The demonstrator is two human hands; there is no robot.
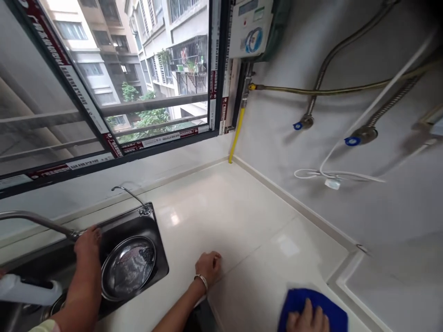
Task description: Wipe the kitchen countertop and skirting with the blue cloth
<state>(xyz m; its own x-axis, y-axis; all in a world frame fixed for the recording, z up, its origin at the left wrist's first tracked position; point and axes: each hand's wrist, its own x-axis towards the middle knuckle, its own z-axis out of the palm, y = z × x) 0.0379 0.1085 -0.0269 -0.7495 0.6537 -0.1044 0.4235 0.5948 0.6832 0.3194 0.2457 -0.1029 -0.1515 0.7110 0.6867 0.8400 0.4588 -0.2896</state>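
In lower right of the frame, the right hand (308, 319) grasps the blue cloth (293, 300) against the counter (221, 207), seemingly wiping; next stroke needs even pressure, while the left hand (207, 266), lower centre, is loosely clenched.

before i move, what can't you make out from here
All in the head view:
- Blue cloth: near part cut off by the bottom edge.
- Left hand: curled fingers hide whether it holds anything.
- White bottle: cut off by the left edge.
- Wall meter: display too small to read.
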